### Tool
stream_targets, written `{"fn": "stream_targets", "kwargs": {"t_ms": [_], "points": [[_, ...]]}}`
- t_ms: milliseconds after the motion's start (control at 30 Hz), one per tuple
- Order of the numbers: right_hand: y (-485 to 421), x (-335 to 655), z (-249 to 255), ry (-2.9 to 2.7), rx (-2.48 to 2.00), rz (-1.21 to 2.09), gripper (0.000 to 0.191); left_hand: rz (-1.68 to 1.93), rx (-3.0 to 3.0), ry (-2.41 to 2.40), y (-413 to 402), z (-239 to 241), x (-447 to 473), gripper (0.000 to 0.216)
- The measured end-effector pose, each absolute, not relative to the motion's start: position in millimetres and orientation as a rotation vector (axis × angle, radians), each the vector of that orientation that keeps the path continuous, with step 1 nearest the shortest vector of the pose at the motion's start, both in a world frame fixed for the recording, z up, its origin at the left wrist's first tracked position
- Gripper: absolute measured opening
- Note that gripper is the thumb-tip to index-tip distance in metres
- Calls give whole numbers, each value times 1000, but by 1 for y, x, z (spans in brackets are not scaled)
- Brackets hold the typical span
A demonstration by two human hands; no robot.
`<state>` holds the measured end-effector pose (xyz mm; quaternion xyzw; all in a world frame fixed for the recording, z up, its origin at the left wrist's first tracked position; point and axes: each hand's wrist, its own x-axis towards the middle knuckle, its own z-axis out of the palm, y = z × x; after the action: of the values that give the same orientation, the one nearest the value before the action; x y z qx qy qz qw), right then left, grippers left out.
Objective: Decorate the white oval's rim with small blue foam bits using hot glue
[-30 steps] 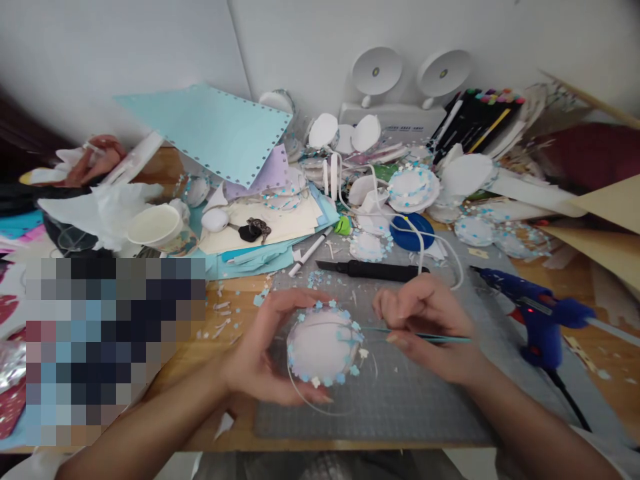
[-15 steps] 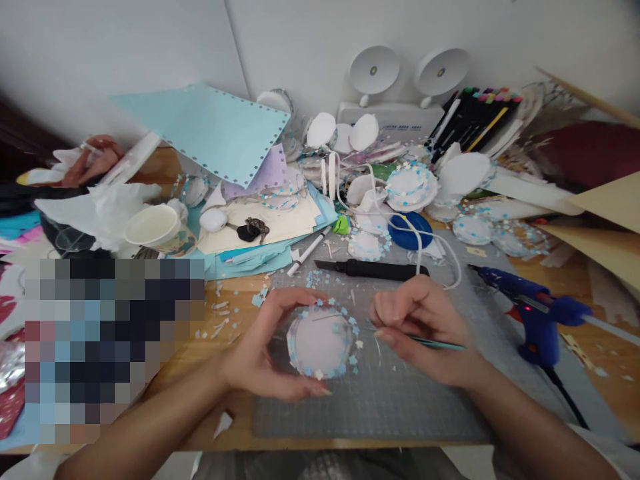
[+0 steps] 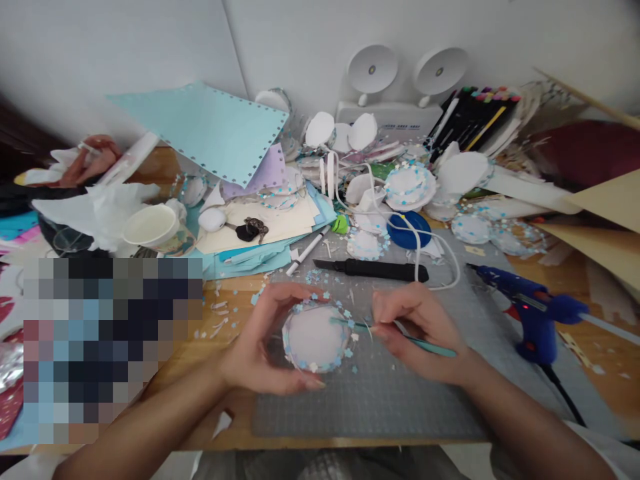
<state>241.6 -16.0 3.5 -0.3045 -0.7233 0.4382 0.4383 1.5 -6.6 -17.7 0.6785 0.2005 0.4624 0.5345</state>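
My left hand [image 3: 260,347] curls round a white dome [image 3: 313,337] rimmed with small blue paper flowers, holding it over the grey cutting mat [image 3: 400,393]. My right hand [image 3: 425,330] pinches teal tweezers [image 3: 395,331], whose tips reach the dome's upper right rim. A thin white wire loops near the dome.
A blue hot glue gun [image 3: 530,310] lies right of the mat. A black craft knife [image 3: 373,269], a white pen [image 3: 305,252], a blue disc [image 3: 410,230], a paper cup [image 3: 153,227] and several finished flower domes crowd the back. Another person's hand [image 3: 93,157] shows far left.
The dome has been lowered and turned a little toward the mat. My right hand has moved left, bringing the tweezers' tips onto the dome's rim.
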Motion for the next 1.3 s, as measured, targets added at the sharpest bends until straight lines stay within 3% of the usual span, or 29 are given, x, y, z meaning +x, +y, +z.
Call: {"fn": "stream_targets", "kwargs": {"t_ms": [300, 500, 800, 1300], "points": [[-15, 235, 12, -1477, -837, 1038, 12, 1061, 1663, 515, -6, -20, -1, 82], [-7, 237, 16, -1229, -878, 1033, 14, 972, 1723, 534, -8, -23, -3, 89], [-14, 242, 12, -1559, -770, 1217, 15, 1100, 1515, 458, -9, -15, 3, 77], [-19, 240, 5, -1671, -702, 1295, 18, 1066, 1512, 409, -11, -15, 4, 86]]}}
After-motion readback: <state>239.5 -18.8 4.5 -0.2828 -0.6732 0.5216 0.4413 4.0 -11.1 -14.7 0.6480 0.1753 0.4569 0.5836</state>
